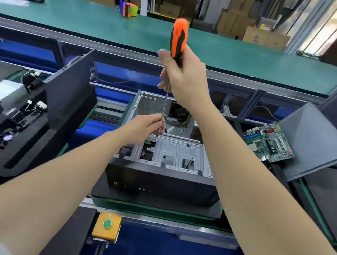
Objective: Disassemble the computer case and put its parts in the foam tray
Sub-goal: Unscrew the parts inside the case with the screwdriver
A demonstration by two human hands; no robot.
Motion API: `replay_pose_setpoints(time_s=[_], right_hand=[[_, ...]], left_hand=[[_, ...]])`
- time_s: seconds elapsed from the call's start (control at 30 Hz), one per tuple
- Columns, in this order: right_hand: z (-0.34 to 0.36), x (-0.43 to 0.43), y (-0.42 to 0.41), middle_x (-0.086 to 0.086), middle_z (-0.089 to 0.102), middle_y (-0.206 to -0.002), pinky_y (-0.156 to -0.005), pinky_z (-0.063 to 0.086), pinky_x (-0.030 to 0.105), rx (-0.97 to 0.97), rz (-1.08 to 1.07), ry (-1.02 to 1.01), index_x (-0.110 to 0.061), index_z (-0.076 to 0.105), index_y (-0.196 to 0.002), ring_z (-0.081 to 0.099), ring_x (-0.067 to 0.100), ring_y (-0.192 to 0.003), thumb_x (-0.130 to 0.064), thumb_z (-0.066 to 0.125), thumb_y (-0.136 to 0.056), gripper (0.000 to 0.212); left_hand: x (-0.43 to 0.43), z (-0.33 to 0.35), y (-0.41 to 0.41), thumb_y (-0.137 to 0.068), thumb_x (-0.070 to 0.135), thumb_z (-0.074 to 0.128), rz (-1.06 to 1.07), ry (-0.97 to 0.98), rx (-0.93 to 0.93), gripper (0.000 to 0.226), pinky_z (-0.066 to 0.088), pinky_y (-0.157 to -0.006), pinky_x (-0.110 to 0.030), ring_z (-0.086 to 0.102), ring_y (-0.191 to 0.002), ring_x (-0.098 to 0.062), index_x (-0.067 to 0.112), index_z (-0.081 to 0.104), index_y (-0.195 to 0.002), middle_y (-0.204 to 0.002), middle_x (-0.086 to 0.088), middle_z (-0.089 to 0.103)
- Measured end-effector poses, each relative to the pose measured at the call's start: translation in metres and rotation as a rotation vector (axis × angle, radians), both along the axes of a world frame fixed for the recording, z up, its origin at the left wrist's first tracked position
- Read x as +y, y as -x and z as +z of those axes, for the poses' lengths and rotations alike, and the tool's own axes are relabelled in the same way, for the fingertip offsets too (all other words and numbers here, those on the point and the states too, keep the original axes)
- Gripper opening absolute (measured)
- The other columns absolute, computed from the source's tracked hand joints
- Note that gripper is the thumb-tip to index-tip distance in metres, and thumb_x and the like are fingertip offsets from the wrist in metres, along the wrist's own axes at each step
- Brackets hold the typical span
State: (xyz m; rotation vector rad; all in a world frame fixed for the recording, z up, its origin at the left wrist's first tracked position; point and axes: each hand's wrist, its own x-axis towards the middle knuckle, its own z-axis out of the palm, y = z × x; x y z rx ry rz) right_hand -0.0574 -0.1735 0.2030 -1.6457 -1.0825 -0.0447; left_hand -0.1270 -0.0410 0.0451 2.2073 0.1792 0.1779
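An open computer case (165, 168) lies in the middle of the bench, its grey metal drive cage facing up. My right hand (185, 77) grips the orange and black handle of a long screwdriver (178, 40) held nearly upright over the case. My left hand (147, 126) pinches the thin shaft close to its tip, which meets the upper left corner of the cage. A black foam tray (25, 134) at the left holds a silver power supply (2, 94), a fan and cables. A green motherboard (269, 140) rests at the right.
A dark side panel (70, 89) stands upright in the foam tray. Another grey panel (314, 141) leans at the right over a second black tray. A yellow box with a green button (107, 223) sits at the near edge. Behind runs a green conveyor with a tape dispenser (128, 9).
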Motion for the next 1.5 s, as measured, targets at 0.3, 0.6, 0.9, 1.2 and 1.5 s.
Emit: replay_pose_setpoints(time_s=[0.3,0.6,0.9,1.2,1.5], right_hand=[[-0.007,0.027,-0.008,0.019,0.071,-0.078,-0.051,0.054,0.028,0.049,-0.099,0.046,-0.011,0.049,-0.091,0.073,0.027,-0.057,-0.032,0.06,-0.108,0.029],[-0.005,0.026,-0.022,0.017,0.073,-0.079,-0.06,0.063,0.05,0.062,-0.125,0.087,0.002,0.053,-0.106,0.075,0.027,-0.058,-0.034,0.058,-0.109,0.036],[-0.003,0.023,-0.032,0.017,0.073,-0.08,-0.061,0.063,0.053,0.078,-0.101,0.107,0.002,0.053,-0.108,0.075,0.027,-0.058,-0.034,0.057,-0.109,0.037],[0.002,0.023,-0.039,0.013,0.077,-0.085,-0.069,0.064,0.057,0.117,0.014,0.195,-0.011,0.055,-0.105,0.078,0.029,-0.066,-0.031,0.056,-0.11,0.021],[0.006,0.053,-0.03,0.003,0.044,-0.066,-0.056,0.043,0.038,0.482,-0.136,-0.232,-0.018,0.05,-0.081,0.042,0.018,-0.056,-0.012,0.067,-0.098,0.025]], left_hand=[[0.028,-0.011,-0.008,-0.111,0.03,0.041,-0.142,0.016,-0.003,0.025,0.05,-0.079,-0.017,0.071,-0.09,-0.002,0.031,0.061,-0.097,-0.096,0.015,0.073],[0.031,-0.015,-0.015,-0.11,0.025,0.043,-0.154,0.083,-0.043,0.024,0.055,-0.078,-0.013,0.073,-0.091,-0.006,0.03,0.062,-0.095,-0.095,0.01,0.073],[0.028,-0.014,-0.02,-0.11,0.023,0.044,-0.158,0.103,-0.042,0.025,0.053,-0.076,-0.01,0.074,-0.089,-0.006,0.029,0.063,-0.093,-0.094,0.01,0.075],[0.033,-0.014,-0.021,-0.099,0.023,0.067,-0.193,-0.146,0.03,0.019,0.055,-0.079,-0.018,0.07,-0.087,0.001,0.041,0.064,-0.092,-0.094,0.02,0.073],[0.031,-0.021,-0.033,-0.088,0.016,0.08,-0.219,-0.28,0.035,0.025,0.05,-0.073,-0.015,0.066,-0.082,0.002,0.036,0.065,-0.083,-0.089,0.027,0.067]])
